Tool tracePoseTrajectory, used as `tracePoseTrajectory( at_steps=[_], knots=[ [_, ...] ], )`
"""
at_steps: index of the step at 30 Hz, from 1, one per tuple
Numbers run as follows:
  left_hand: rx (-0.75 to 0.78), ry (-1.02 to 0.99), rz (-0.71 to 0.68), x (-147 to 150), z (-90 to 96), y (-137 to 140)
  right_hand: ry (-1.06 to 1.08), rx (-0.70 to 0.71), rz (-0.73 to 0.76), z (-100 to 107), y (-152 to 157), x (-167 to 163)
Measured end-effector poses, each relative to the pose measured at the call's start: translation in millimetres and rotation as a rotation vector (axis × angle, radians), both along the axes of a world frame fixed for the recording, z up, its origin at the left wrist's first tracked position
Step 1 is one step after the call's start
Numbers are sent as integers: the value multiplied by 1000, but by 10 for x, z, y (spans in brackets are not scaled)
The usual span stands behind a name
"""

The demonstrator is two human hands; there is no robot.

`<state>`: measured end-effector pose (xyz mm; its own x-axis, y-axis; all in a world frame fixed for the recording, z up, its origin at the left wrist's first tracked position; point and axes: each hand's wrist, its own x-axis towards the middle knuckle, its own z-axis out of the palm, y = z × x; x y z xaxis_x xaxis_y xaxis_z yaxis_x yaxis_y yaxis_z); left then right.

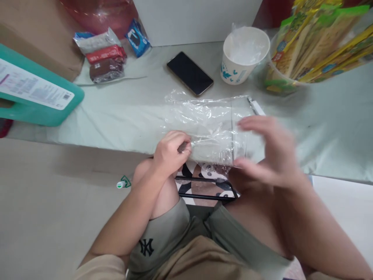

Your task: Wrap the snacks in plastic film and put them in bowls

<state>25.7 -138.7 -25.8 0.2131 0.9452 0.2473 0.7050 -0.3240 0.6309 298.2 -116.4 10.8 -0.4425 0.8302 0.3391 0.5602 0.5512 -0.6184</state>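
Your left hand (172,151) is curled closed at the left side of a clear plastic bag (208,134), seemingly gripping its film; a small dark patch shows within the curl, too hidden to identify. Your right hand (271,149), blurred, has its thumb and fingers spread apart, around the bag's right end. It grips nothing that can be made out.

The bag lies creased on the pale green worktop (116,120), between your 2 hands, its near edge reaching the worktop's front edge. For good control, hold the left side firm as an anchor and work the right end with light fingertips. Thin film like this probably clings and wrinkles, so smooth it from the left towards the right, away from the front edge where it could slip off.

Just beyond the right hand is a pen (256,106); take care not to knock it. Farther back are a phone (190,73) and, right of it, a paper cup (237,74) holding crumpled clear plastic.
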Motion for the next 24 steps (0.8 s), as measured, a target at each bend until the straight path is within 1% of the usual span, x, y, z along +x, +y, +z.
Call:
tracePoseTrajectory(
  at_steps=[1, 2, 3, 5, 7, 11, 14, 17, 19, 20, 22, 24],
  knots=[
    [-18, -14, 24, 10, 17, -5, -107, -22, 177, -1, -88, -98],
    [-31, -33, 51, 16, 32, -8, -205, -31, 284, -23, -152, -190],
    [-40, -53, 81, 15, 44, -11, -295, -52, 335, -61, -189, -266],
    [-54, -91, 142, -2, 53, -11, -426, -100, 293, -154, -184, -342],
    [-60, -120, 182, -33, 46, -6, -472, -120, 217, -225, -113, -323],
    [-45, -159, 226, -86, 24, 13, -446, -103, 199, -254, -4, -242],
    [-48, -177, 237, -93, 25, 17, -431, -70, 198, -261, -23, -326],
    [-53, -170, 223, -89, 33, 13, -341, -73, 205, -261, -26, -435],
    [-36, -151, 194, -96, 35, 7, -231, -132, 150, -236, 7, -440],
    [-26, -137, 172, -106, 36, 3, -164, -167, 88, -217, 31, -417],
    [-21, -90, 128, -142, 39, -10, -11, -226, -93, -185, 82, -336],
    [-57, -11, 87, -197, 45, -30, 153, -261, -264, -180, 132, -240]
  ],
)
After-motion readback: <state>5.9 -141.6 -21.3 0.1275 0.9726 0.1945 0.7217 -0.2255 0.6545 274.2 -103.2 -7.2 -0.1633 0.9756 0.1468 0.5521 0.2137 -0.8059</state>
